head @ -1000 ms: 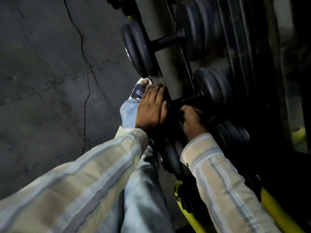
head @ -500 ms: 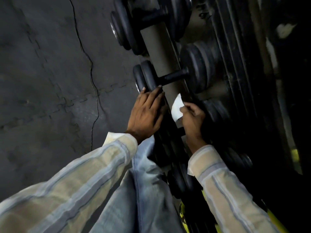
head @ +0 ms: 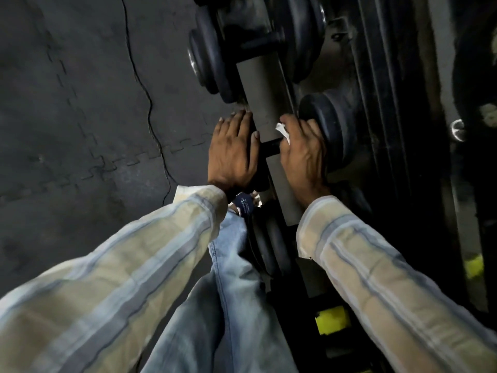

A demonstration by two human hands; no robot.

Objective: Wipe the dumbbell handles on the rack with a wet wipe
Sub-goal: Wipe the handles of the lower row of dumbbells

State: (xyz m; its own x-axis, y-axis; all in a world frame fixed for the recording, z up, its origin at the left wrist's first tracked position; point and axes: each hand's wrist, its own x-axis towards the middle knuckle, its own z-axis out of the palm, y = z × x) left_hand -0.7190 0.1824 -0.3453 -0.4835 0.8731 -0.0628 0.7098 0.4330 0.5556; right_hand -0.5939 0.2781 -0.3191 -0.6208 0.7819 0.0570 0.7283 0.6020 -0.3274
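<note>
Gripping the dumbbell handle (head: 270, 148) through a white wet wipe (head: 283, 131), the right hand (head: 302, 152) is curled around it. The left hand (head: 234, 152) is laid flat, fingers together, on the near weight plate, on the rack (head: 265, 84).

One camera only, worn on my head, looking steeply down and forward past my sleeves. It sits close over my left hand (head: 233, 152) and right hand (head: 302, 154) at the dumbbell rack (head: 265, 84), with the floor (head: 75, 109) filling the left side of the view.
</note>
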